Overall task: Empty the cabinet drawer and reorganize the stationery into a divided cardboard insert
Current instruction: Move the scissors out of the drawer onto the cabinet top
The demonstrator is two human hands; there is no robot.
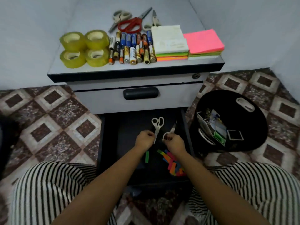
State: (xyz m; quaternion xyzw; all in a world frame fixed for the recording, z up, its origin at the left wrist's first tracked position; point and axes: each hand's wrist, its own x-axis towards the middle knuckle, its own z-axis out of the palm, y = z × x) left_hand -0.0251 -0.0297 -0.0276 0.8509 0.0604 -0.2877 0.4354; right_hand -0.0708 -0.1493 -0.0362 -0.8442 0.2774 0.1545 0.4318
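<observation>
Since stuff is lying in the open dark bottom drawer (113, 143), I'd call this the emptying step. My left hand (144, 138) has its fingers curled onto the blade end of the white plastic-handled steel scissors (157, 125). My right hand (174, 142) pinches the white handle loop of a second, smaller pair of scissors (172, 129). Next move, I reckon: lift both onto the smooth grey cabinet top (90, 69), beside the glossy yellowish tape rolls (84, 47). Thin, flat neon paper strips (172, 162) lie loose near my wrists and look fiddly to pinch. No cardboard insert in view.
</observation>
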